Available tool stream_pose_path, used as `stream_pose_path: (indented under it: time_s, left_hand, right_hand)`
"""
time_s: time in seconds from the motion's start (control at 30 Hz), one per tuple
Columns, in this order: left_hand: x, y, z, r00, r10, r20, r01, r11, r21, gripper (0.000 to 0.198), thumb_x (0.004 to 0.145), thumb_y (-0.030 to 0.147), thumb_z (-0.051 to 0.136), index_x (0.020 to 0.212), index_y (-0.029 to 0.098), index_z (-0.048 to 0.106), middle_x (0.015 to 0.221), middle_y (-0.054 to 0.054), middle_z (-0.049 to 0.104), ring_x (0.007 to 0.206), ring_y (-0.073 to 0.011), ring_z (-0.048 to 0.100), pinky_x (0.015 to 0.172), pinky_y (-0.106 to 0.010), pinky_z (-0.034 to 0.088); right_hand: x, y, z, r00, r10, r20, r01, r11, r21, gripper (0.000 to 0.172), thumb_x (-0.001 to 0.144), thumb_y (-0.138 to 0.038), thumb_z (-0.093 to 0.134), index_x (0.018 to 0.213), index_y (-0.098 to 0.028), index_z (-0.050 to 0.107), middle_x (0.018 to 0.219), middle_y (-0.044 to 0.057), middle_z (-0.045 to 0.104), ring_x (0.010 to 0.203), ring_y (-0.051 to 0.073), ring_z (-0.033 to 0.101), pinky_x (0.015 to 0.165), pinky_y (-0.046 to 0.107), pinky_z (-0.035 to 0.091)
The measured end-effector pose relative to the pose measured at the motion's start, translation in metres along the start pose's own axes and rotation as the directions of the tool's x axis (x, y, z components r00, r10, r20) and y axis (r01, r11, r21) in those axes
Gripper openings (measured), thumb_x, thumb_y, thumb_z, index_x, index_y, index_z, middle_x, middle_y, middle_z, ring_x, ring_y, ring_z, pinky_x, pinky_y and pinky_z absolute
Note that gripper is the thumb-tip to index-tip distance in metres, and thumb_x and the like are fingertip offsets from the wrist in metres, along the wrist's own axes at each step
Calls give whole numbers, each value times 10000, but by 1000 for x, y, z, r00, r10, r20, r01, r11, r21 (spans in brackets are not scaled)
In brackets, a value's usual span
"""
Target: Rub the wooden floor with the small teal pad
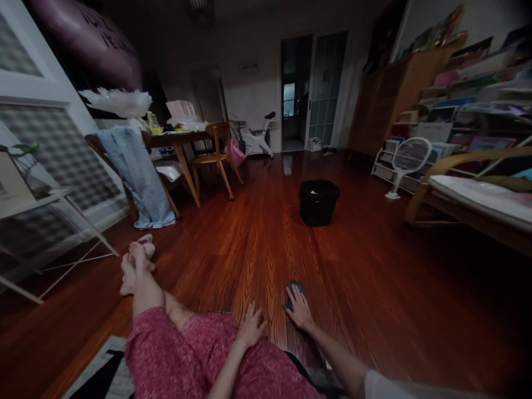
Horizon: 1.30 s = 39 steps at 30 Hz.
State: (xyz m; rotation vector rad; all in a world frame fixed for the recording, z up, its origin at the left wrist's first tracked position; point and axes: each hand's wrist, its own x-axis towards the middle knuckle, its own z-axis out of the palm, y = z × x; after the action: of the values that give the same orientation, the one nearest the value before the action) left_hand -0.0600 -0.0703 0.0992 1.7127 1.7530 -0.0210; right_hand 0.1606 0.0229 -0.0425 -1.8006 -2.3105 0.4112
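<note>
My right hand point(300, 313) lies on a dark blue-grey cloth point(296, 287) on the floor, palm down and fingers spread over it. The cloth's far edge and left side show past my fingers; the rest is hidden under the hand. Against my leg in pink patterned shorts point(216, 338) rests my left hand point(251, 328), its fingers loosely stretched and nothing seen in them. Both hands are close to my body, the right one farther to the side. Reddish-brown wood flooring point(257, 249) spreads out ahead of them.
A black bin-like box point(319, 202) stands on the floor ahead. To the left are a wooden chair point(213, 158), jeans point(137, 177) over another chair, and a white-framed side table point(62, 194). A white electric swatter point(411, 155) and wooden armchair point(419, 194) are right.
</note>
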Motion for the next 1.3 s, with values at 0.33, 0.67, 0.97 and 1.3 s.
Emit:
stream_pose_path:
  time_s: [0.33, 0.67, 0.97, 1.3]
  left_hand:
    - [4, -2, 2, 1000, 5, 5, -5, 1000, -25, 672, 940, 385, 416, 1566, 166, 312, 1688, -96, 22, 1553, -253, 23, 1250, -458, 113]
    - [4, -7, 3, 999, 35, -5, -35, 997, -68, 681, 938, 416, 416, 1559, 152, 327, 1681, -103, 50, 1553, -254, 33, 1249, -452, 133]
    - [6, -8, 4, 1000, 23, -14, -24, 998, -52, 694, 938, 429, 438, 1568, 166, 311, 1688, -92, 43, 1554, -258, 27, 1249, -442, 115]
    - [11, -13, 9, 999, 40, -33, -44, 992, -115, 701, 922, 440, 439, 1550, 145, 348, 1683, -101, 52, 1554, -248, 30, 1249, -428, 115]
  right_hand:
    - [-60, 19, 24, 977, -204, 66, 202, 979, 35, 755, 934, -510, 427, 1604, -260, 182, 1694, 68, 116, 1557, 248, 72, 1247, 497, 142]
    - [-91, 23, 17, 974, -199, 106, 195, 980, 47, 805, 908, -469, 491, 1607, -302, 127, 1698, 28, 76, 1559, 233, 45, 1251, 486, 137]
    - [13, -23, 6, 1000, -3, 4, 3, 1000, 14, 723, 950, -468, 426, 1596, -206, 236, 1683, 106, 167, 1550, 256, 131, 1247, 485, 140]
    - [-107, 13, 27, 937, -342, 71, 337, 939, 72, 738, 978, -594, 383, 1601, -308, 112, 1689, 50, 121, 1550, 258, 130, 1234, 485, 214]
